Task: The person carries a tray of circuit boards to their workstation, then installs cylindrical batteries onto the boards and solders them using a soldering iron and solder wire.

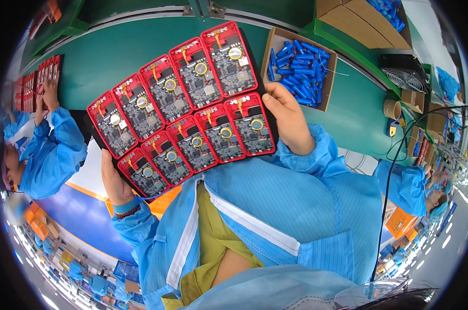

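Left grip (pixel 116 181) and right grip (pixel 291 121) clasp opposite ends of flat black tray (pixel 270 118), probably balancing red rectangular board-filled cases (pixel 195 68); brown cardboard box (pixel 330 82) just beyond right grip.

Ten red cases (pixel 175 89), the wearer's two hands (pixel 116 181) (pixel 292 120)
Ten circuit boards (pixel 234 67), ten discs (pixel 201 68), two cardboard boxes (pixel 328 85) of blue cylinders (pixel 299 70), uncountable.

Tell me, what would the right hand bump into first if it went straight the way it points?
The black tray of red cases: the right hand points up and to the left, and it is gripping that tray's edge. How far it reaches underneath is hard to tell.
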A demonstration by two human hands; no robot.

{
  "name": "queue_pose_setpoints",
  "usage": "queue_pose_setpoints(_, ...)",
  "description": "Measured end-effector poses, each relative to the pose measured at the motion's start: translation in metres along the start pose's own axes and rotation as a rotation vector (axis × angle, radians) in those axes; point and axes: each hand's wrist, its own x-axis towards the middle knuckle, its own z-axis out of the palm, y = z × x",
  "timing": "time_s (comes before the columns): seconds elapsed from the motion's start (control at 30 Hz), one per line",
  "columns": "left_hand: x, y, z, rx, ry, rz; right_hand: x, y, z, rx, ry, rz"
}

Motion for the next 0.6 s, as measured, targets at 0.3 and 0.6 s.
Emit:
queue_pose_setpoints(0.3,-0.027,-0.044,-0.062,0.022,-0.109,0.047,-0.037,0.056,-0.013,0.016,-0.063,-0.024)
queue_pose_setpoints(0.6,0.003,-0.06,-0.077,0.049,-0.123,0.06,-0.011,0.071,-0.013,0.032,-0.13,-0.022)
